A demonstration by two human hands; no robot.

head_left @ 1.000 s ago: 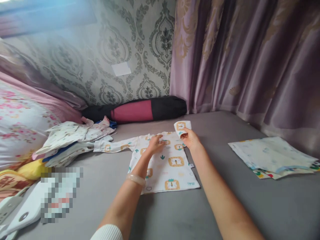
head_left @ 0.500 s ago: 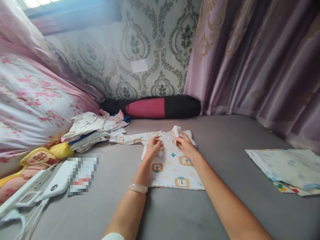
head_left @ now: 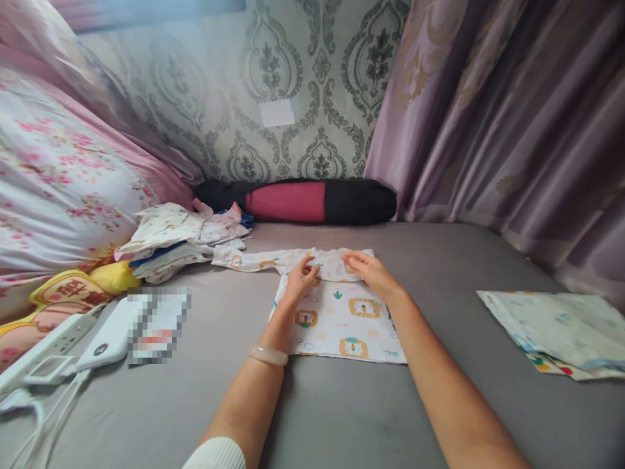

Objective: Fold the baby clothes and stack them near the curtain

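A small white long-sleeved shirt [head_left: 336, 329] with a lion print lies spread on the grey bed sheet [head_left: 336, 413]. One sleeve reaches out to the left, and the other is folded flat across the upper chest. My left hand [head_left: 301, 280] rests on the shirt's upper left part, its thumb and fingers apart and slightly curved. Over the folded sleeve at the upper right lies my right hand [head_left: 370, 272], fingers stretched out, with nothing gripped in it. A pale bangle sits round my left wrist.
A pile of clothes [head_left: 178, 241] stands at the left beside a yellow plush item [head_left: 73, 290]. Nearer are a power strip [head_left: 58, 342], a white device [head_left: 110, 335] and cables. Folded cloth [head_left: 556, 329] lies at the right, a black and red roll [head_left: 288, 202] along the wall.
The right sleeve, bunched up under my right hand before, now lies flat across the chest. My right hand has opened out and shifted slightly right. My left hand has hardly moved.
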